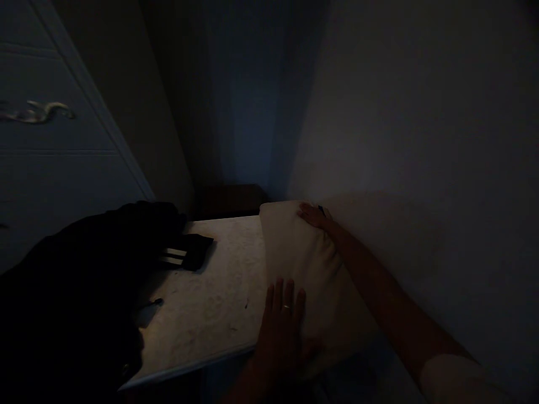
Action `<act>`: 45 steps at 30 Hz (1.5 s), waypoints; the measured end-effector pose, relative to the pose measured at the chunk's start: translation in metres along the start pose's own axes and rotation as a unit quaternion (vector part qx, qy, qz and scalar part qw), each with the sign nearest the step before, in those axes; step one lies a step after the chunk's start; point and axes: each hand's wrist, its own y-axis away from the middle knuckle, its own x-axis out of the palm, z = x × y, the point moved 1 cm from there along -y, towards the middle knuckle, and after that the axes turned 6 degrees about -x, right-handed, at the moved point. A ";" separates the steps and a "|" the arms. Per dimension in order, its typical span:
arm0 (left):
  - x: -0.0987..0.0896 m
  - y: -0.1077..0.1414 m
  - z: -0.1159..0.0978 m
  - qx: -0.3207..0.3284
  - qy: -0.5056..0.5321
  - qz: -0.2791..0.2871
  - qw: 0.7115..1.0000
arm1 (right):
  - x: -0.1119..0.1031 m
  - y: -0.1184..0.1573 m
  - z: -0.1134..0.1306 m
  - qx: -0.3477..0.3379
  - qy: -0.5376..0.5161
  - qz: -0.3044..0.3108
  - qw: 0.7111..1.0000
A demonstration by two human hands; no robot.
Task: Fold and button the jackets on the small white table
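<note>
A beige, cushion-like fabric piece [290,247] lies at the right end of a worn, stained white tabletop [223,292], close to the wall. Its surface is creased near my right forearm. My left hand [281,322], with a ring on one finger, rests on its near left part, fingers stretched out. At its far edge my right hand [312,215] lies flat, fingers extended, the arm reaching in from the lower right. Neither hand grips anything that I can see. The lower part of the fabric fades into shadow.
Black clothing [84,286] with white stripes is heaped on the left of the tabletop. A white drawer front with an ornate metal handle [42,112] stands at the left. A pale wall [421,140] runs along the right. Behind is a low brown object [229,196]. The light is dim.
</note>
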 end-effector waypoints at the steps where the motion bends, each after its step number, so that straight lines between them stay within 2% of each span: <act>1: -0.002 0.007 -0.004 -0.006 -0.006 0.003 1.000 | -0.003 0.000 0.005 -0.001 0.005 -0.003 1.000; 3: -0.005 0.020 -0.013 -0.019 -0.020 0.010 1.000 | -0.010 0.001 0.021 -0.001 0.016 -0.017 1.000; 6: -0.001 0.033 -0.025 -0.035 -0.047 0.001 0.998 | -0.012 0.015 0.058 -0.035 0.050 -0.080 0.995; 8: 0.006 0.038 -0.032 -0.037 -0.081 -0.045 0.995 | -0.004 0.036 0.085 -0.099 0.091 -0.114 0.984; 11: 0.018 0.043 -0.035 -0.033 -0.113 -0.129 0.985 | 0.020 0.075 0.111 -0.183 0.152 -0.119 0.964; 15: 0.026 0.055 -0.036 -0.008 -0.061 -0.166 0.984 | 0.042 0.108 0.114 -0.192 0.189 -0.136 0.953; 19: 0.029 0.074 -0.048 0.014 -0.039 -0.174 0.984 | 0.045 0.117 0.111 -0.190 0.185 -0.142 0.954; 22: 0.023 0.087 -0.059 0.032 -0.039 -0.158 0.986 | 0.045 0.125 0.113 -0.186 0.174 -0.119 0.960; 24: 0.007 0.093 -0.059 0.046 -0.024 -0.133 0.990 | 0.046 0.132 0.113 -0.177 0.169 -0.101 0.964; 26: -0.025 0.099 -0.045 0.038 -0.002 -0.105 0.994 | 0.044 0.137 0.112 -0.168 0.158 -0.080 0.970; 28: -0.071 0.106 -0.015 -0.014 0.009 -0.093 0.996 | 0.037 0.139 0.113 -0.154 0.140 -0.051 0.977; 30: -0.124 0.118 0.029 -0.113 -0.010 -0.117 0.987 | 0.026 0.133 0.124 -0.125 0.117 -0.028 0.985; 31: -0.149 0.125 0.053 -0.168 -0.034 -0.122 0.978 | 0.019 0.129 0.136 -0.114 0.104 -0.028 0.988; 33: -0.190 0.141 0.098 -0.324 -0.106 -0.120 0.932 | 0.005 0.118 0.176 -0.114 0.074 -0.050 0.989; 34: -0.203 0.149 0.117 -0.395 -0.142 -0.103 0.902 | -0.002 0.112 0.204 -0.133 0.057 -0.066 0.987; 36: -0.214 0.162 0.142 -0.469 -0.183 -0.045 0.863 | -0.013 0.100 0.272 -0.199 0.020 -0.080 0.977; 38: -0.213 0.170 0.153 -0.474 -0.197 0.003 0.858 | -0.020 0.088 0.345 -0.288 -0.014 -0.072 0.955; 40: -0.210 0.175 0.157 -0.455 -0.196 0.014 0.868 | -0.023 0.075 0.412 -0.362 -0.019 -0.061 0.930; 41: -0.211 0.177 0.158 -0.450 -0.194 0.009 0.872 | -0.024 0.066 0.440 -0.377 -0.002 -0.059 0.925; 43: -0.217 0.180 0.161 -0.451 -0.177 0.001 0.875 | -0.024 0.046 0.484 -0.391 0.034 -0.057 0.918; 45: -0.227 0.184 0.162 -0.462 -0.140 -0.012 0.876 | -0.022 0.021 0.510 -0.380 0.062 -0.048 0.922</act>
